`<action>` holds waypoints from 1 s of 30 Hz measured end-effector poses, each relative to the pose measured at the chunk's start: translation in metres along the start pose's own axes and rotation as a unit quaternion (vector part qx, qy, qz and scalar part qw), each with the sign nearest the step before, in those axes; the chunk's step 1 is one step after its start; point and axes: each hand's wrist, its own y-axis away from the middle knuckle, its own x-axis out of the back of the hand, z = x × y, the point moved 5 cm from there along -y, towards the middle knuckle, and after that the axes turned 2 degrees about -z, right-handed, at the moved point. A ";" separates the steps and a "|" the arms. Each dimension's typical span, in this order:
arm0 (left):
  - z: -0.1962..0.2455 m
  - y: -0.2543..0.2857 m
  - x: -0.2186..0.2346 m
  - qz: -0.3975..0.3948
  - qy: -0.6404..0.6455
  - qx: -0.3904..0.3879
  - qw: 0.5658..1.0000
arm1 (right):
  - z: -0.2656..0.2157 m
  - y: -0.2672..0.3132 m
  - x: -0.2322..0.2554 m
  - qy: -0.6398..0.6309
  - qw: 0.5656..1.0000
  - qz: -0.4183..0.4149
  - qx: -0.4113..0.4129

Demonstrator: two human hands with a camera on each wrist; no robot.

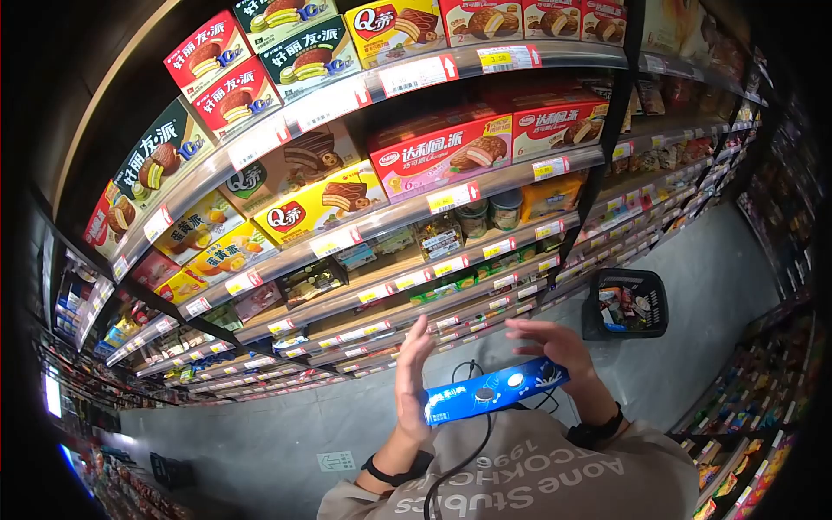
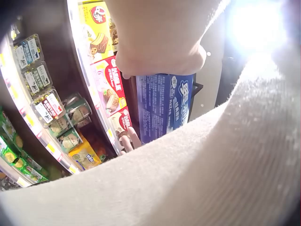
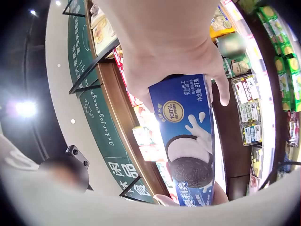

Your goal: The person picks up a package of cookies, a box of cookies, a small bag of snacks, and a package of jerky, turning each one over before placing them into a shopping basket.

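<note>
Blue cookie box [image 1: 496, 391] held level between both palms, left hand [image 1: 412, 374] fingers straight at its left end, right hand [image 1: 555, 345] fingers spread over its right end, snack shelves [image 1: 381, 221] behind

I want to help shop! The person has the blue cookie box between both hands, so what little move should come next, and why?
Probably curl the fingers of the left hand round the end of the blue cookie box. That hand looks flat and straight against the box, and the right hand spreads over the other end, so the box seems only squeezed between them. A surer grip comes first; the shopping basket stands on the floor.
</note>
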 end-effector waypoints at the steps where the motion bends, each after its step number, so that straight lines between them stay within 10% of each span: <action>1: -0.003 -0.001 0.001 0.010 0.022 0.042 0.999 | -0.002 0.002 -0.002 0.030 1.000 0.002 0.008; 4: -0.022 -0.003 0.007 0.062 0.122 0.199 0.970 | -0.017 0.004 -0.010 0.150 0.985 -0.012 0.086; 12: -0.025 -0.011 0.009 -0.001 0.288 0.309 0.906 | -0.041 0.003 -0.030 0.363 0.889 -0.065 0.271; 18: -0.003 -0.010 0.005 -0.063 0.224 0.222 0.947 | -0.026 0.004 -0.014 0.261 0.940 0.051 0.216; 23: 0.018 -0.011 0.002 -0.110 0.051 0.039 0.992 | -0.007 -0.005 -0.004 0.092 0.980 -0.007 0.177; 26: 0.022 -0.014 0.004 -0.224 -0.058 -0.111 0.966 | 0.003 -0.006 0.002 0.029 0.994 -0.019 0.103; 30: 0.015 -0.012 0.005 -0.193 -0.127 -0.121 0.965 | -0.001 -0.001 -0.002 0.019 0.995 0.003 0.096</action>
